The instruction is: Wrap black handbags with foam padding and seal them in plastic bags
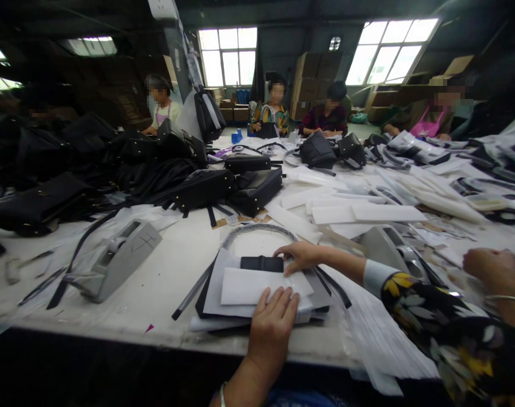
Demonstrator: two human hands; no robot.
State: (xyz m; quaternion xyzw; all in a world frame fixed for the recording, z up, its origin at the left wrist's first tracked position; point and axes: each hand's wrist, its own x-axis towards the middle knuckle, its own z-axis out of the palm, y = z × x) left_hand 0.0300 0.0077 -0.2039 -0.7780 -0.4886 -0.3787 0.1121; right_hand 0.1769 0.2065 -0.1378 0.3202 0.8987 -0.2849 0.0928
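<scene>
A black handbag (206, 294) lies flat in front of me, largely covered by white sheets. Its arched handle (257, 226), wrapped in clear film, points away from me. On top rests a white foam-like sheet (242, 287), just below a black strap-like piece (257, 263). My left hand (274, 319) is spread flat over the sheet's near edge, its thumb hidden. From the right reaches my right hand (299, 257), in a floral sleeve; its curved thumb and forefinger are apart at the black piece's right end, and the thumb touches the white sheet.
Grey tape dispensers stand left (121, 260) and right (388, 249). Black bags (202, 186) pile up beyond and left. White sheets (346, 212) spread at right, near a co-worker's blurred hand (492, 268). Several people sit across the table. Plastic sleeves (380, 333) hang at the near edge.
</scene>
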